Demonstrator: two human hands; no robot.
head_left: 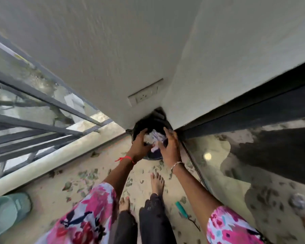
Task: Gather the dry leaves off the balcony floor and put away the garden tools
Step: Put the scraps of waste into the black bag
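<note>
Nearest lens: floral sleeves (pixel 88 213), bare feet (pixel 157 184) on balcony floor (pixel 51 199). Both hands out ahead at black bin (pixel 153 124) jammed into wall corner. Left hand (pixel 139 147) curled round pale crumpled wad (pixel 156 138) at bin mouth. Right hand (pixel 169 148) laid on wad's other side, fingers fairly straight; too blurred to tell whether gripping or just pressing.

Dry leaves (pixel 88 175) not in bin: scattered on floor behind hands, back toward feet, thickest to left of them. Teal-handled tool (pixel 182 209) flat on floor just right of right foot, below right forearm. Long axis diagonal, handle toward bin, metal end toward camera.

Judging from that: right hand nearer tool, so reach down and back; leaves nearer left side. Bin dead ahead, short carry forward either way. Green pot (pixel 7 213) low left, well apart.
</note>
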